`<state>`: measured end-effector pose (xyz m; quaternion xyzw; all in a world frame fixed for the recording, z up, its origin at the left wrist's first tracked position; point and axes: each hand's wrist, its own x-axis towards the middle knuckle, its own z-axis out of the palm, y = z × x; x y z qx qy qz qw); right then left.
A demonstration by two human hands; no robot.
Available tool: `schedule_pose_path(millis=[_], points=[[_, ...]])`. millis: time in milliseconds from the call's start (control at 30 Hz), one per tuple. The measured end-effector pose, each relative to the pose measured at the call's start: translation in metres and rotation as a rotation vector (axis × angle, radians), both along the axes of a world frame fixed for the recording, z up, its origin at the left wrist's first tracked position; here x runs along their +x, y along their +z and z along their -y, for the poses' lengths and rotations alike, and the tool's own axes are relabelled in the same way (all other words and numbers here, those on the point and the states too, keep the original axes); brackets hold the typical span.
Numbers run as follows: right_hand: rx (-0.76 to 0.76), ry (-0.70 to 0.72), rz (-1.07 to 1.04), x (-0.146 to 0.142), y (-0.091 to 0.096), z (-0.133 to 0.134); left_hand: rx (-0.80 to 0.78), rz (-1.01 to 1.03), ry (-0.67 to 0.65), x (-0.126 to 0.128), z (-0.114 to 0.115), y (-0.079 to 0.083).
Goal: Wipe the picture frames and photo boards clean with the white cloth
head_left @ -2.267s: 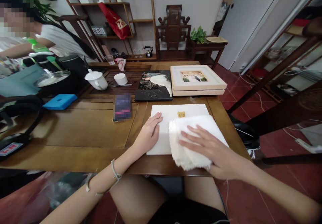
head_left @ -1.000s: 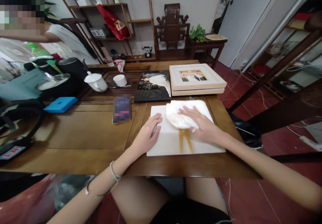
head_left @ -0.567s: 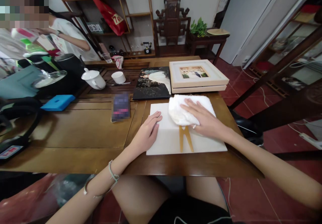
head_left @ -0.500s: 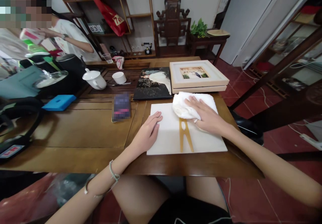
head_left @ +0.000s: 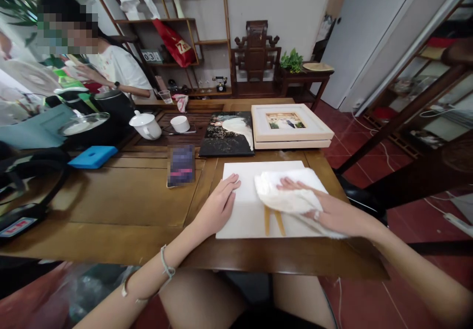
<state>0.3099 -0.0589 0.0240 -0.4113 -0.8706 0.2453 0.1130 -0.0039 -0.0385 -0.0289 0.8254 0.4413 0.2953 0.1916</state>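
A flat white panel (head_left: 242,223) lies near the front edge of the table, with a yellow-tan, A-shaped piece (head_left: 280,223) on its face. My left hand (head_left: 219,206) rests on the panel's left side, fingers stretched out. On the right, my right hand (head_left: 332,213) presses a folded white towel (head_left: 271,191) onto the panel, thumb and palm against the cloth. The towel covers the upper part of the A-shaped piece and hangs over the panel's right edge.
Behind the panel are a black picture board (head_left: 225,144) and a thick white picture frame (head_left: 258,117). A blurred dark booklet (head_left: 181,166), blue block (head_left: 93,156), lidded white cup (head_left: 146,127) and headphones (head_left: 48,186) are left. A person (head_left: 125,68) is at far left.
My right hand has drawn the towel toward me and to the right, covering more of the A-shaped piece. My left hand stays on the panel. The view has tilted up slightly.
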Motion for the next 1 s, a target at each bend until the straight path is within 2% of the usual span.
schedule_pose_path(millis=[100,167,233,300,400,500,567,633,733,800,900,1000], points=[[0.124,-0.162,-0.011,-0.012,-0.012,-0.038,0.014,0.013,-0.007,0.000,0.000,-0.001],[0.200,-0.217,0.031,-0.026,-0.017,-0.044,0.020,0.009,-0.001,0.000,0.000,-0.002],[0.248,-0.235,0.103,-0.042,-0.018,-0.029,0.022,0.001,0.004,-0.001,0.000,-0.003],[0.267,-0.221,0.178,-0.056,-0.017,0.002,0.022,0.000,0.004,0.000,0.000,-0.003],[0.253,-0.086,0.221,-0.068,-0.013,0.054,0.021,0.023,0.005,0.000,0.000,-0.002],[0.227,0.013,0.214,-0.069,-0.007,0.072,0.019,0.046,-0.001,0.001,0.000,-0.001],[0.199,0.031,0.203,-0.064,-0.005,0.058,0.018,0.050,-0.006,0.000,-0.001,0.000],[0.183,0.018,0.177,-0.058,-0.005,0.029,0.020,0.050,-0.012,0.000,-0.001,-0.001],[0.183,-0.078,0.139,-0.053,-0.006,-0.021,0.024,0.044,-0.009,0.000,0.000,-0.001],[0.166,-0.154,0.156,-0.057,-0.006,-0.041,0.024,0.036,-0.005,0.000,0.000,-0.001],[0.170,-0.200,0.235,-0.074,-0.007,-0.036,0.019,0.027,0.000,0.001,0.000,0.000],[0.277,-0.088,0.296,-0.097,-0.008,0.009,0.010,0.030,-0.003,0.001,0.000,0.000]])
